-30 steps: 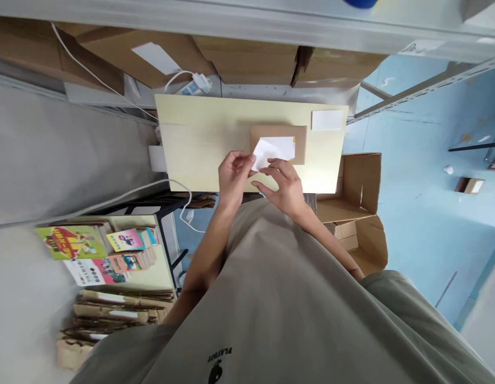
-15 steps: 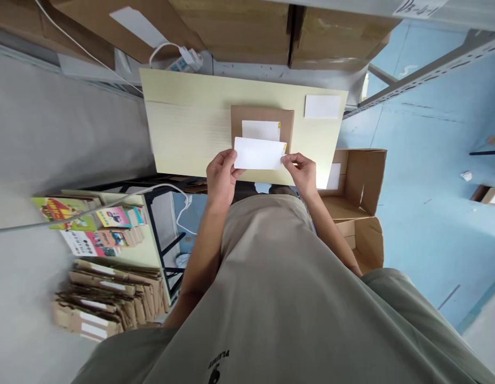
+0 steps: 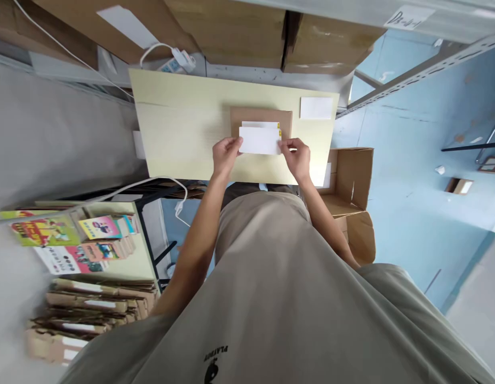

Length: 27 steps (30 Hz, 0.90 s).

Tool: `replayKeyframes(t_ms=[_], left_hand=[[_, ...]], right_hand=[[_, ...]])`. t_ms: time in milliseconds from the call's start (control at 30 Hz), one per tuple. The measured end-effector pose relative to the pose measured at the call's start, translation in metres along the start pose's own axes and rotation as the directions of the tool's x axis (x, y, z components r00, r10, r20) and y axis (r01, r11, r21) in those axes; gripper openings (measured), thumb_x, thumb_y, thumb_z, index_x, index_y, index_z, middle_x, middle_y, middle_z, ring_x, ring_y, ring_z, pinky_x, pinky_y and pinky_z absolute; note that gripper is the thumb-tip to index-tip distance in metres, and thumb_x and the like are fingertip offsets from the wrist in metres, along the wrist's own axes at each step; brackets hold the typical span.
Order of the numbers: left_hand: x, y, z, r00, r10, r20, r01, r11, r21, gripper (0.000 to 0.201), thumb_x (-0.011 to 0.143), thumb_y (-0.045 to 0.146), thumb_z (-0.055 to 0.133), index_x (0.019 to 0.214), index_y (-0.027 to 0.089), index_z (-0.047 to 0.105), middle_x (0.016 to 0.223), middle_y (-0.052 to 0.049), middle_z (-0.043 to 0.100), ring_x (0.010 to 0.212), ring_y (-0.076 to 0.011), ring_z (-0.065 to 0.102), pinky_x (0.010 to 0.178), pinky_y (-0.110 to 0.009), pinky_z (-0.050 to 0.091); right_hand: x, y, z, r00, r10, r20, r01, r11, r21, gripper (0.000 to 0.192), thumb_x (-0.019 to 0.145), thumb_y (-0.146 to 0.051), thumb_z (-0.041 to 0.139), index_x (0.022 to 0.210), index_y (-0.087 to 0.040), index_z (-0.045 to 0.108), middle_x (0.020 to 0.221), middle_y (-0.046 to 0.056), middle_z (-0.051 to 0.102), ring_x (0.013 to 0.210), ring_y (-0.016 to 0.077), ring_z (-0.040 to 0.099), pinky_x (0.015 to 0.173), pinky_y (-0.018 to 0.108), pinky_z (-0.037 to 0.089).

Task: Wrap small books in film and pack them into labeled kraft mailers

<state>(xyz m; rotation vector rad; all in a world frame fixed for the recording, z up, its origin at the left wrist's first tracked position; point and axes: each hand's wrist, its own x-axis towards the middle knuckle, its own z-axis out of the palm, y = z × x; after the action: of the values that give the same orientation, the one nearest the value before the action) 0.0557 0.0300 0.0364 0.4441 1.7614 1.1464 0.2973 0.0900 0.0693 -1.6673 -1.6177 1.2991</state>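
While both hands pinch it, white label: (image 3: pixel 259 143) held by its two short ends, flat and level, just above the brown cardboard mailer (image 3: pixel 261 114)
Left hand: (image 3: pixel 225 154) fingers closed on the label's left edge, thumb on top
Right hand: (image 3: pixel 297 157) fingertips closed on the label's right edge, by a small yellow tab
Long axis: runs left to right, parallel to the tabletop's near edge, so each hand is equally near its own end
Offset: a second white label (image 3: pixel 260 125) with a yellow tab shows on the mailer just beyond the held one, its edges parallel
Mailer: flat matte brown rectangle, lying mid-tabletop, straight ahead of the hands
Tabletop: (image 3: pixel 179 133) pale yellow, smooth, rectangular
Spare white sheet: (image 3: pixel 316 108) at the far right corner, well apart
Open cardboard box: (image 3: pixel 351 181) on the floor to the right, below tabletop level
Materials: thin, smooth paper against dull, stiff cardboard
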Motion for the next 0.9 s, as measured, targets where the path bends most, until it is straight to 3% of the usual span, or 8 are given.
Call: replayKeyframes(t_ms=[233,433,667,900], left_hand=[[0.046,-0.011,0.013,0.994,0.112,0.012,-0.113,0.984,0.14,0.037,0.092,0.054,0.091,0.086,0.022,0.074,0.082,-0.004,0.076,0.083,-0.0211,0.073,0.077,-0.034,0.063],[0.049,-0.028,0.02,0.981,0.19,-0.03,-0.178,0.956,0.235,0.032,0.1,0.052,0.084,0.093,0.023,0.072,0.088,-0.004,0.075,0.094,-0.0223,0.074,0.088,-0.034,0.062],[0.05,-0.034,0.021,0.977,0.203,-0.064,-0.175,0.937,0.302,0.025,0.104,0.044,0.078,0.092,0.024,0.069,0.085,-0.002,0.071,0.088,-0.0208,0.071,0.091,-0.035,0.061],[0.05,-0.037,0.025,0.971,0.22,-0.097,-0.172,0.916,0.362,0.022,0.104,0.04,0.076,0.091,0.024,0.066,0.09,-0.003,0.072,0.095,-0.0221,0.073,0.098,-0.035,0.061]], right_hand=[[0.042,0.019,0.026,0.989,0.143,-0.035,-0.147,0.965,-0.219,0.049,0.114,-0.066,0.062,0.108,-0.02,0.08,0.107,0.014,0.083,0.101,0.0293,0.078,0.094,0.043,0.06],[0.048,0.022,0.043,0.981,0.184,-0.064,-0.194,0.908,-0.371,0.042,0.121,-0.052,0.053,0.117,-0.018,0.078,0.12,0.018,0.081,0.116,0.0326,0.079,0.106,0.045,0.061],[0.054,0.027,0.048,0.977,0.202,-0.063,-0.211,0.897,-0.389,0.033,0.122,-0.043,0.053,0.114,-0.019,0.075,0.122,0.017,0.08,0.121,0.0334,0.077,0.111,0.047,0.061],[0.053,0.03,0.055,0.98,0.176,-0.095,-0.199,0.912,-0.358,0.032,0.122,-0.042,0.048,0.115,-0.022,0.072,0.121,0.016,0.08,0.124,0.0339,0.076,0.117,0.053,0.061]])
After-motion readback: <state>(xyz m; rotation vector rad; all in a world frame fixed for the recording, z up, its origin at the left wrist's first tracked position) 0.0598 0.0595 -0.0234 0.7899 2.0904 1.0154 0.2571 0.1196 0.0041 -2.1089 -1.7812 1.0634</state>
